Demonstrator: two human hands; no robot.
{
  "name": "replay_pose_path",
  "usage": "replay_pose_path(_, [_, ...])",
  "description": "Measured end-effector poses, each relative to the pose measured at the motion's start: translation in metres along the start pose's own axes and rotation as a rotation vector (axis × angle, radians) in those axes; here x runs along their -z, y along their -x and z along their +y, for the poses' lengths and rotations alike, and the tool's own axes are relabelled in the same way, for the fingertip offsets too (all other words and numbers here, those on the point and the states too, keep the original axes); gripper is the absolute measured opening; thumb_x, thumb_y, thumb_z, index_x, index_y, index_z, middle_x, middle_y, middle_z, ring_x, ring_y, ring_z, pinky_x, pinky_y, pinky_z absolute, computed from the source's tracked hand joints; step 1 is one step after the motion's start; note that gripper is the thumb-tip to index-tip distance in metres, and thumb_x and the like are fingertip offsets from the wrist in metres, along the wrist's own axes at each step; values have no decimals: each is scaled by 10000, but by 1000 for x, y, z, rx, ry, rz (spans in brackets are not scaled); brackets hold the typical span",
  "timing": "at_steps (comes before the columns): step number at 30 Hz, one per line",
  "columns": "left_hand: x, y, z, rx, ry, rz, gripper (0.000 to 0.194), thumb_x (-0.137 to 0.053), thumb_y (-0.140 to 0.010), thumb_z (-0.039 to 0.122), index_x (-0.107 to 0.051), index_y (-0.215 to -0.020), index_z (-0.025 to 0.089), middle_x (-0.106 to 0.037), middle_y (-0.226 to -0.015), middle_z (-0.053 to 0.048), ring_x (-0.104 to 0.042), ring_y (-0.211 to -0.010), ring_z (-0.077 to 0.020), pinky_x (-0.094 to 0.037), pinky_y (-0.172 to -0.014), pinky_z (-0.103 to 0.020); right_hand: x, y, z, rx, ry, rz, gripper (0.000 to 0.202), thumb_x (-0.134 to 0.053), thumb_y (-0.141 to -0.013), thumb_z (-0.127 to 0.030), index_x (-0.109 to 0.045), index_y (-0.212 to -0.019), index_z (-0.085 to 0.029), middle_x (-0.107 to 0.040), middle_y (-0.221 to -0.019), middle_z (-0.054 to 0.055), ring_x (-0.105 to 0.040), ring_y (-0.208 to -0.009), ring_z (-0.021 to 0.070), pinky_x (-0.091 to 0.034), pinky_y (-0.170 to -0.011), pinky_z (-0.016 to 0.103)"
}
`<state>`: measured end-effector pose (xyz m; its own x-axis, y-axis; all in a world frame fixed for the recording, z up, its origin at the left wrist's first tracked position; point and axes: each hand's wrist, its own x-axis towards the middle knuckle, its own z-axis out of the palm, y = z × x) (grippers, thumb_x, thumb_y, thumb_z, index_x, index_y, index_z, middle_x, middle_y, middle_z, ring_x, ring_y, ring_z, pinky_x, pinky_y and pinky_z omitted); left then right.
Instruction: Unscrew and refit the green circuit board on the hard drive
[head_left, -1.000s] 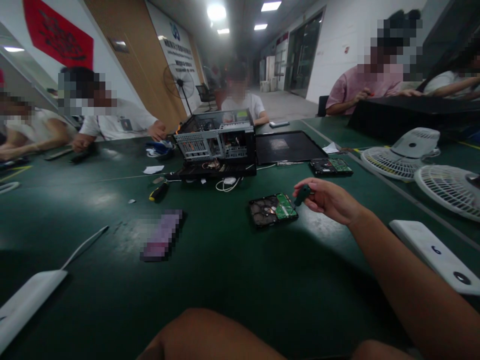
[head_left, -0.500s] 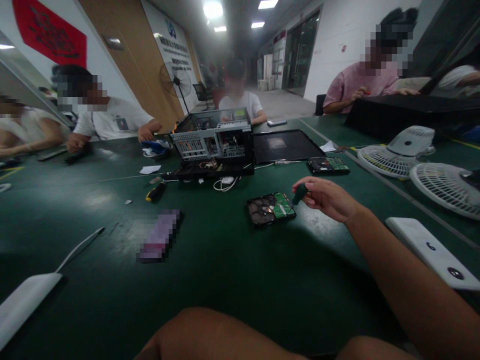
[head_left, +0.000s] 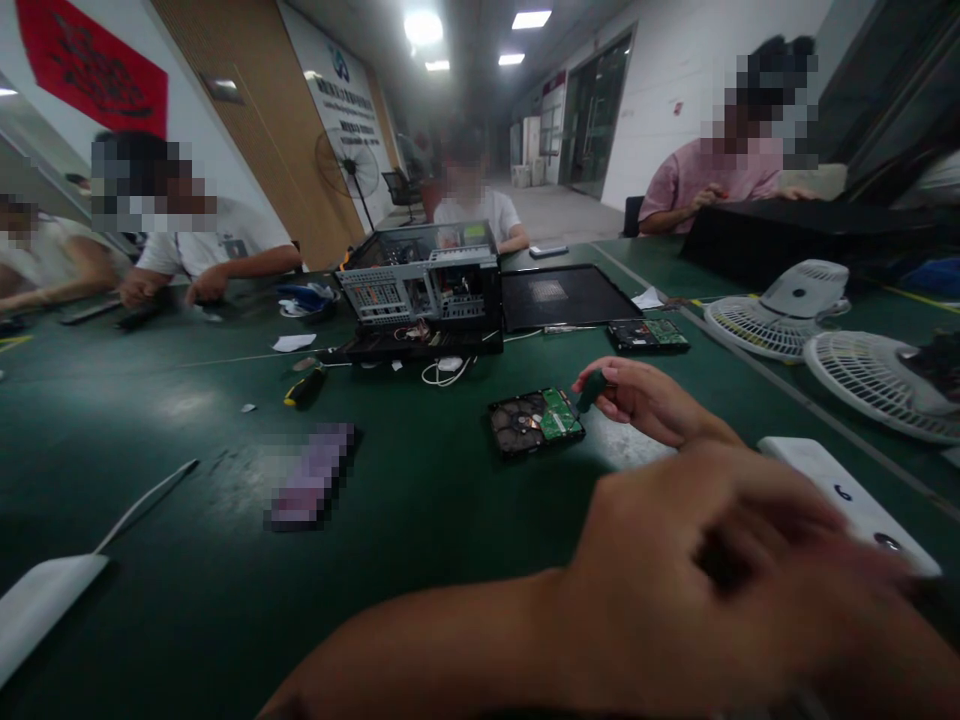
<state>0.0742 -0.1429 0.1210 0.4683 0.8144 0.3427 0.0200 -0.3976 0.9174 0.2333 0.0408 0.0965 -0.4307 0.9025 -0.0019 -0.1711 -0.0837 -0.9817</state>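
Observation:
My right hand (head_left: 645,400) pinches a small dark green screwdriver (head_left: 592,390), its tip at the right edge of a hard drive (head_left: 517,425) that lies with its green circuit board (head_left: 559,415) facing up. Large and close to the camera, my left hand (head_left: 690,570) is over my right forearm at the lower right; its fingers are smeared by motion, so what they hold, if anything, does not show. A second hard drive (head_left: 649,335) lies farther back on the green table (head_left: 420,510).
An opened computer case (head_left: 420,285) stands at the back, beside a black panel (head_left: 566,297). Left are a yellow-black screwdriver (head_left: 304,385) and a purple phone-like object (head_left: 313,475). White fans (head_left: 765,310) and a white power bank-like box (head_left: 840,490) lie right. People sit across.
My left hand has come into view from below and reached across to the right, over my right forearm. My right hand keeps the green screwdriver at the drive. The whole view has shifted slightly.

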Motion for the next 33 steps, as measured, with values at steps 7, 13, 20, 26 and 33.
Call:
replay_pose_path(7, [51, -53, -44, 170, 582, 240, 224, -705, -935, 366, -653, -968, 151, -737, -970, -64, -631, -553, -80, -469, -495, -192, 1, 2, 1, -5, 10, 6, 246, -684, -897, -350, -744, -1092, -214, -709, -1037, 62, -468, -616, 92, -388, -515, 230])
replay_pose_path(13, [56, -34, -61, 221, 626, 256, 251, -598, -1008, 383, -666, -1042, 144, -747, -1033, -85, -647, -548, -84, -457, -484, -190, 2, 1, 3, -1, 12, 0, 242, -684, -900, -359, -750, -1091, -225, -702, -1067, 72, -480, -621, 94, -344, -482, 235])
replay_pose_path(20, [59, -37, -79, 270, 649, 282, 422, -515, -1031, 508, -673, -1017, 118, -757, -1021, -127, -650, -534, -104, -446, -465, -205, 4, -1, 4, 10, 24, 0, 254, -654, -917, -389, -746, -1058, -200, -710, -1059, 83, -496, -596, 91, -309, -450, 240])
replay_pose_path(26, [54, -34, -104, 295, 606, 288, 339, -569, -1009, 442, -674, -1026, 121, -749, -1033, -120, -640, -529, -91, -450, -472, -202, 1, 1, -1, -3, 45, 49, 248, -705, -881, -392, -743, -1014, -186, -720, -1027, 81, -475, -608, 86, -314, -460, 229])
replay_pose_path(33, [57, -26, -137, 142, 207, 202, 219, -592, -1000, 358, -685, -1060, 169, -698, -941, -43, -556, -482, -54, -435, -477, -197, 2, 1, 2, 9, 26, 54, 225, -757, -846, -370, -721, -1005, -214, -726, -1020, 64, -473, -607, 87, -335, -476, 225])
